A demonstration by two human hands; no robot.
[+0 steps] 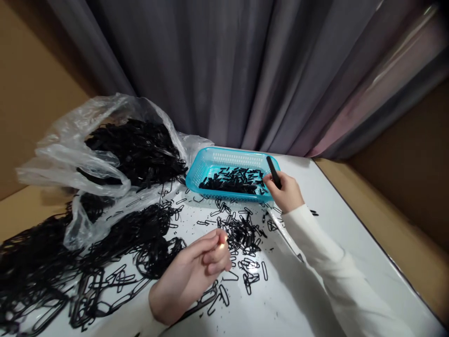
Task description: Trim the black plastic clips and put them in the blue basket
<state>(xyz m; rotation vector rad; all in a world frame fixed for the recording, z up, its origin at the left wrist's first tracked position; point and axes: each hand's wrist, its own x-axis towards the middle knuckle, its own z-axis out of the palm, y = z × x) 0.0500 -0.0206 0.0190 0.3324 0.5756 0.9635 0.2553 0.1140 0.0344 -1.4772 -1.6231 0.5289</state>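
My right hand is closed around a slim black stick-like handle, which points up and away; its lower end is hidden in the grip. The fingertips are at the right end of a blue plastic basket, which holds many small black strips. My left hand is above the white table, palm side partly up, with fingers curled and the thumb against the index finger. A bright spot shows on its fingertips; anything inside is too small to make out. Beyond it lie thin black loop-shaped pieces.
A clear plastic bag spills a heap of black strips at the left. Tangled black frames cover the near left of the white table. Grey curtains hang behind the basket, and brown panels stand at both sides.
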